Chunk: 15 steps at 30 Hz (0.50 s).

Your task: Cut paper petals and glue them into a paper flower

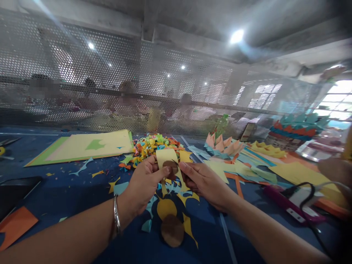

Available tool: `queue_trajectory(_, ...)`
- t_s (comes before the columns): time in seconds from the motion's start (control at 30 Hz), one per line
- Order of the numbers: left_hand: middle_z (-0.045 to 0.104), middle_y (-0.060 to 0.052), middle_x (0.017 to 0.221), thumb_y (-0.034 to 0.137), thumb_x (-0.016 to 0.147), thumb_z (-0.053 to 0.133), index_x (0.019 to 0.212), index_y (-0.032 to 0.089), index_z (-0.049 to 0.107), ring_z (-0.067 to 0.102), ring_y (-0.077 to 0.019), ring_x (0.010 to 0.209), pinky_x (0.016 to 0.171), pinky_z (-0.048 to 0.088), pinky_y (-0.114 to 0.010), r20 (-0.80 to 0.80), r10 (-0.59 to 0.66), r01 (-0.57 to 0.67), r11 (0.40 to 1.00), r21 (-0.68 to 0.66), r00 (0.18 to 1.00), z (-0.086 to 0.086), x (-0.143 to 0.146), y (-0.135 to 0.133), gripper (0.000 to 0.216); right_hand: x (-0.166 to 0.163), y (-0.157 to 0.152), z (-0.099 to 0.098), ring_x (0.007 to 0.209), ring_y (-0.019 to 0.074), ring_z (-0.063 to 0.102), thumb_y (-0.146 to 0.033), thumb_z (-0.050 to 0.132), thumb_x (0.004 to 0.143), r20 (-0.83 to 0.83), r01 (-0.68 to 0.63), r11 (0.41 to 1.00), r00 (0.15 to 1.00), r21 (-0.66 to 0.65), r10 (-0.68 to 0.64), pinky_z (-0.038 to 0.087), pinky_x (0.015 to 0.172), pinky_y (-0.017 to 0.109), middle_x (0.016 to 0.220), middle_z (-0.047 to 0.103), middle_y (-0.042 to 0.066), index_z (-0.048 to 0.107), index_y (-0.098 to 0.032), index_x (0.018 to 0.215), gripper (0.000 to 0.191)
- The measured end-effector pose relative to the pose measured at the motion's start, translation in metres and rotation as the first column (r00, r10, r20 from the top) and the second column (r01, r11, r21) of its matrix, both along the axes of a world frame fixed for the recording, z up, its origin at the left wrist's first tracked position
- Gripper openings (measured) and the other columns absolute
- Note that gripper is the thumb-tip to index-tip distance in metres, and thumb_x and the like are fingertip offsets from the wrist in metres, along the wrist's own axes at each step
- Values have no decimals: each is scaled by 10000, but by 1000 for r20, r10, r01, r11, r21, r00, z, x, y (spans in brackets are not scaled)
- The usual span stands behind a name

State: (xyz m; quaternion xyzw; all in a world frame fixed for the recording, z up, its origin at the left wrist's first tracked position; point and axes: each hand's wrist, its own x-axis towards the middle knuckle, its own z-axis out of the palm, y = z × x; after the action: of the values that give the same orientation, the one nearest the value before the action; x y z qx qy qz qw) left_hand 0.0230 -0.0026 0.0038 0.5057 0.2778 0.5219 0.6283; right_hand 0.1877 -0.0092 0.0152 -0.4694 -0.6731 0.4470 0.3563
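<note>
My left hand, with a silver bangle at its wrist, pinches a pale yellow paper piece together with a small round brown disc laid against it. At the paper's right edge, my right hand is closed with thumb and fingers together. Whatever it grips is mostly hidden; a thin dark edge shows near its fingertips. Below the hands lie a yellow paper disc and a larger brown disc, partly overlapping on the blue table. Yellow and light blue offcuts surround them.
Behind my hands rises a heap of colourful paper scraps. Stacked paper sheets lie left, folded peach paper shapes right. A purple power strip with cables sits at right, a dark phone-like slab at left. A perforated screen stands behind.
</note>
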Motion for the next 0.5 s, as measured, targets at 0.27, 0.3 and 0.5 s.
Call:
queue_trajectory(0.27,687,-24,751,191,699,680,909,177,560,590,-134,641,689,446,-275,-23,53,-52,997,59,998,2,-1,1,242,1,-1,3,401,76,155,-601,400,856,63,6,1000,998,2,-6,149,387,232,463,217,-86,423,-206,604,469)
queue_trajectory(0.3,686,-21,750,191,699,679,911,182,551,590,-136,646,692,446,-277,-22,55,-54,996,66,998,2,0,1,247,1,-1,3,399,75,152,-603,402,855,64,10,1000,998,4,-11,152,389,231,461,214,-87,424,-206,601,471)
queue_trajectory(0.5,690,-21,759,207,704,680,953,196,514,595,-144,656,715,447,-297,-37,47,-43,995,87,998,2,-2,2,300,4,3,-1,403,74,154,-575,404,871,53,12,1000,999,-5,-12,122,381,228,464,217,-83,445,-201,608,459)
